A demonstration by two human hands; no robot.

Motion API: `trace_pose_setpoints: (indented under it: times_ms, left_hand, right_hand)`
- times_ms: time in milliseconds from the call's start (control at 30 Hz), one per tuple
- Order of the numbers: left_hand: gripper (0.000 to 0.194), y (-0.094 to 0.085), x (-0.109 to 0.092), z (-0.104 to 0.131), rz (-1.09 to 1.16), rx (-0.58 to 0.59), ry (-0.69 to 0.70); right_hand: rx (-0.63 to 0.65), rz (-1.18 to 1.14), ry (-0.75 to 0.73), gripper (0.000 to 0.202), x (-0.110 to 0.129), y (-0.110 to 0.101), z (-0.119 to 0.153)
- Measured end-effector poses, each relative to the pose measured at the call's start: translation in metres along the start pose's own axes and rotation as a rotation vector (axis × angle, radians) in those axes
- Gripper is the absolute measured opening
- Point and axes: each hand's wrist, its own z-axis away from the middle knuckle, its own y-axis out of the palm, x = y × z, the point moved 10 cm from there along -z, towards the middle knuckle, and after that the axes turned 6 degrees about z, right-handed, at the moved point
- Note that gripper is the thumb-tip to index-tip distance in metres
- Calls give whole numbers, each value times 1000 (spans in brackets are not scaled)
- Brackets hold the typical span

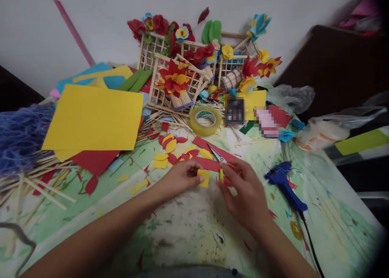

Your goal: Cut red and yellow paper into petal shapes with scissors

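Observation:
Between the thumb and fingers of my left hand [182, 177] is a small square piece of yellow paper [203, 178]. My right hand [244, 191] grips a pair of scissors [217, 153] by red and yellow handles, the blades pointing up and left, apart from the yellow piece. Just beyond the hands lie red paper strips [208, 163] and a loose pile of red and yellow petal-shaped cutouts [170, 145]. A blue hot glue gun [285, 184] rests on the table to the right of my right hand.
Stick lattice frames [154, 81] with paper flowers stand against the wall. A roll of clear tape [205, 120] lies before them. Coloured sheets, topped by a yellow sheet [94, 118], are at left beside blue netting [22, 134] and thin wooden sticks [48, 193]. Plastic bags [343, 122] sit at right.

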Motion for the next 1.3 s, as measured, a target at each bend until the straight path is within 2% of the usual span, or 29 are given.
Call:
trace_pose_setpoints:
  times_ms: [100, 200, 300, 467, 733, 833, 967, 1067, 1300]
  left_hand:
    - [21, 5, 15, 14, 209, 50, -92]
    - [21, 2, 25, 23, 335, 11, -123]
    - [22, 1, 31, 26, 418, -28, -129]
    - [21, -4, 37, 27, 478, -107, -103]
    - [18, -2, 42, 28, 446, -102, -146]
    - [17, -2, 44, 28, 445, -96, -153]
    - [18, -2, 46, 29, 465, -92, -180]
    - [20, 0, 47, 29, 450, -67, -190]
    - [20, 5, 46, 29, 405, -7, -194]
  right_hand:
    - [55, -148, -250, 27, 39, 10, 2]
    - [-26, -207, -342, 17, 56, 13, 7]
    - [-101, -229, -312, 12, 58, 15, 9]
    - [-121, -169, -292, 13, 61, 21, 11]
    - [-64, -229, -225, 17, 49, 27, 8]
    - [-23, -232, -242, 22, 50, 29, 7]
    - [-37, -237, -227, 14, 48, 29, 7]
    - [-42, -317, -175, 12, 43, 30, 6]
    - [37, -461, 7, 4, 29, 40, 3]
